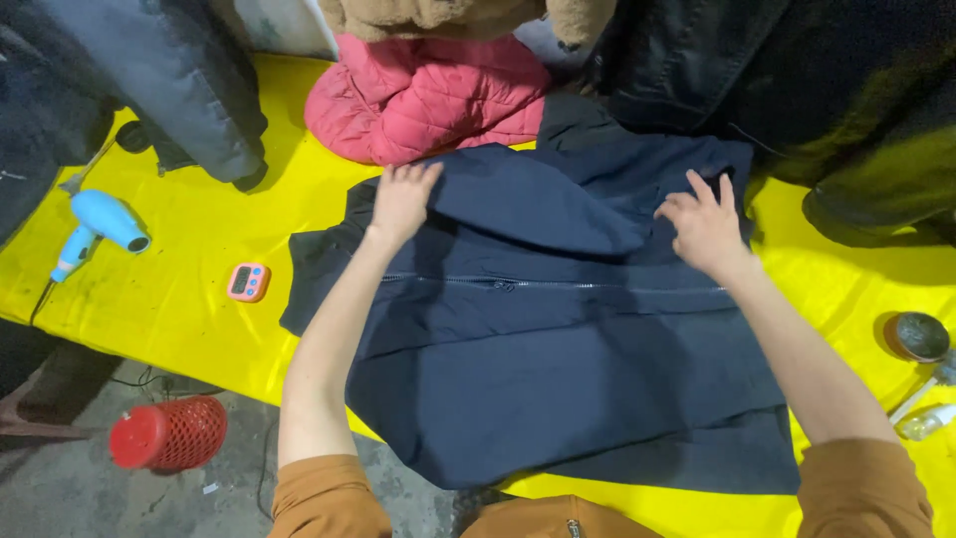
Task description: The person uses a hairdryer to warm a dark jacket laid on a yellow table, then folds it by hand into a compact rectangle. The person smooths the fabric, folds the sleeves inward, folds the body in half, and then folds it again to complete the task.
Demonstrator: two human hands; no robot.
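Nearest, mustard sleeves [329,493] at the bottom edge. Spread flat on the yellow table cover [199,309], a navy zip jacket [558,369], zipper running crosswise. Left hand [401,199] pressed palm-down on the folded upper fabric, fingers spread — clamped on nothing. Right hand [705,227] likewise flat on the jacket's far right part, fingers apart. Left of the jacket, a small pink timer [248,282] and a blue hair dryer [100,227]. Farther back, touching the jacket — a pink quilted jacket [428,95]. Below the table, a red mesh basket [169,433].
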